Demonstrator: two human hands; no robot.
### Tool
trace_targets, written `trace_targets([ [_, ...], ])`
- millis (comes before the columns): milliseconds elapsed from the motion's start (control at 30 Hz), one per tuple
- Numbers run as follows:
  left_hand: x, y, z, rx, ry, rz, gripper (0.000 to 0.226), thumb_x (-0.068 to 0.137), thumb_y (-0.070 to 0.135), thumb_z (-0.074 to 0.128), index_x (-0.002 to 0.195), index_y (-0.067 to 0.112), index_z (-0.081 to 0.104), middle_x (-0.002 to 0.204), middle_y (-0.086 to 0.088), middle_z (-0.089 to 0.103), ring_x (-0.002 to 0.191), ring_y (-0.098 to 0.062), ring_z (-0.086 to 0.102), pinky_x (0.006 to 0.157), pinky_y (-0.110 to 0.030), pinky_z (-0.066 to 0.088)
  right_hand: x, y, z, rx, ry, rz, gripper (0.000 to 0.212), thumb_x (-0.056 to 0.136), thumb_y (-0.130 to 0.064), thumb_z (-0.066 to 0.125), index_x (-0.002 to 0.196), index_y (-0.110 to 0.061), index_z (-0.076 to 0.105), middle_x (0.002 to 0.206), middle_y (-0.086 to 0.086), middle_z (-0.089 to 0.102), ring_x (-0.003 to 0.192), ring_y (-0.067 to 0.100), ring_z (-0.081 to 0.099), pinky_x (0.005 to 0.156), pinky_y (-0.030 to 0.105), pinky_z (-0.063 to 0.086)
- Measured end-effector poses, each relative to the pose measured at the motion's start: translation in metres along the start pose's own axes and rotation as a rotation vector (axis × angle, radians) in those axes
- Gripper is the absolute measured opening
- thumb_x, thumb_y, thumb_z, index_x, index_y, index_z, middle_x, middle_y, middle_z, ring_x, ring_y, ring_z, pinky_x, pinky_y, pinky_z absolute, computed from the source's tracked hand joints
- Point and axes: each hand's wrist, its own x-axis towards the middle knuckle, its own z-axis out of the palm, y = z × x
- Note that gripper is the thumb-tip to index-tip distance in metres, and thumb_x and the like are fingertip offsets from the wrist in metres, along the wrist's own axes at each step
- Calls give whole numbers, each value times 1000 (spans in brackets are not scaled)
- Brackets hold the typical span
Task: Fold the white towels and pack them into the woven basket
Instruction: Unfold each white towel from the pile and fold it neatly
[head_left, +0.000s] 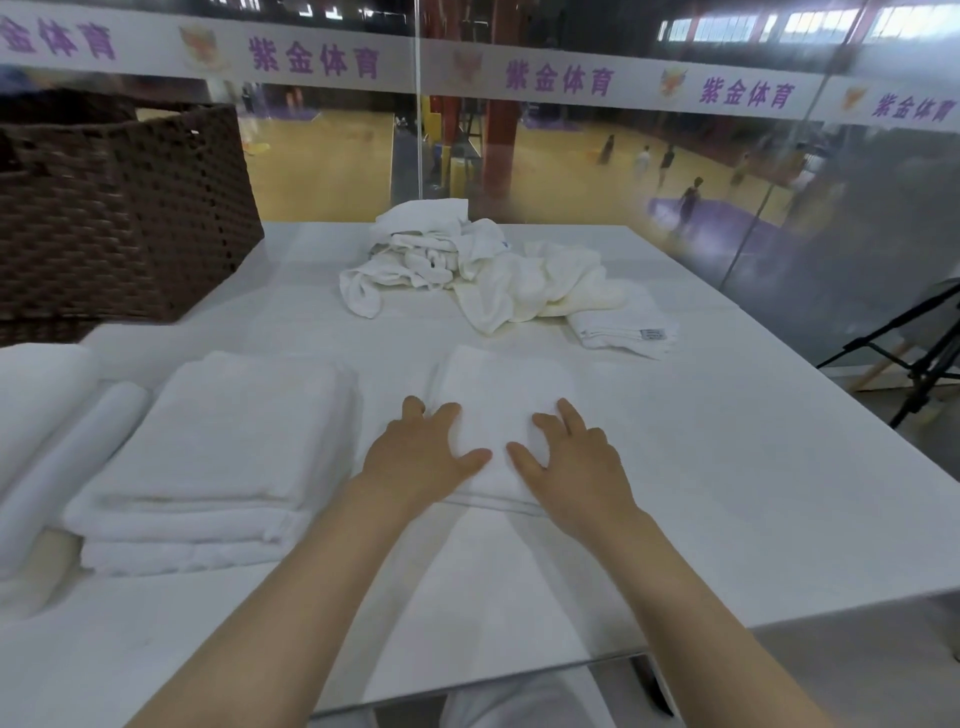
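Both hands lie flat with fingers spread, left hand (421, 452) and right hand (569, 457) pressing the folded towel (498, 384) on the worktop (727, 467). Best to smooth outward, keeping edges square. Woven basket (119, 208) at 10 o'clock, unfolded towels (467, 265) at 12, folded stack (218, 447) at 9.

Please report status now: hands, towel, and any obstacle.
Left hand and right hand flat, pressing the folded towel. Woven basket far left, nothing packed visibly. Unfolded towel pile waits behind; path unobstructed.
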Motion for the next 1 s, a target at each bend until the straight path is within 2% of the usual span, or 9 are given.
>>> trace_targets([
  [167,-10,6,0,35,-59,-57,81,83,73,47,149,35,20,129,-10,38,118,-30,48,92,-37,44,-11,1,3,-95,-10,15,64,94,-65,30,148,-31,31,163,0,8,126,31,40,103,41,30],
  [267,-15,9,1,60,-65,-78,82,83,74,46,149,34,20,130,-11,40,120,-31,46,92,-38,42,-18,-1,5,-113,20,35,76,86,-73,15,148,-32,32,162,8,11,138,34,25,114,44,17],
  [333,-16,10,-1,74,-81,-86,82,83,74,45,149,34,18,131,-12,42,120,-31,48,92,-38,42,-21,-1,6,-81,-4,56,72,90,-71,17,150,-33,27,161,14,8,145,36,11,119,48,5],
  [400,-16,12,0,99,-91,-89,82,84,73,44,150,33,17,132,-13,44,119,-31,49,93,-38,43,-23,1,6,-62,-51,71,65,95,-66,23,152,-35,21,161,18,5,147,37,5,120,49,-1],
  [467,-18,15,4,113,-74,-82,80,86,70,44,150,30,18,132,-13,46,119,-32,50,94,-39,43,-25,0,4,-61,-60,70,64,96,-65,24,152,-34,19,161,20,6,146,37,13,120,48,2],
  [567,-22,17,6,32,-50,-71,80,86,65,51,150,29,18,132,-13,47,118,-32,51,92,-37,43,-29,-4,5,-39,-43,69,62,97,-61,27,151,-31,22,159,21,11,137,36,31,116,45,19],
  [700,-26,15,3,-159,-64,-42,84,84,58,63,149,34,16,136,-11,41,116,-30,53,88,-33,43,-33,-6,3,-55,-28,74,60,98,-57,30,150,-27,23,157,19,15,128,36,34,105,45,34],
  [833,-37,22,9,-139,-24,25,82,88,49,62,152,33,13,141,-10,28,113,-29,54,94,-35,47,-41,-4,-3,64,-59,74,61,98,-54,37,150,-26,23,158,15,13,127,37,36,100,43,40],
  [1000,-45,19,8,-214,-15,8,77,85,50,66,148,34,26,143,-5,19,108,-24,57,89,-26,45,-44,2,-11,199,-78,37,58,99,-40,44,151,-23,24,156,13,17,128,37,38,101,39,36],
])
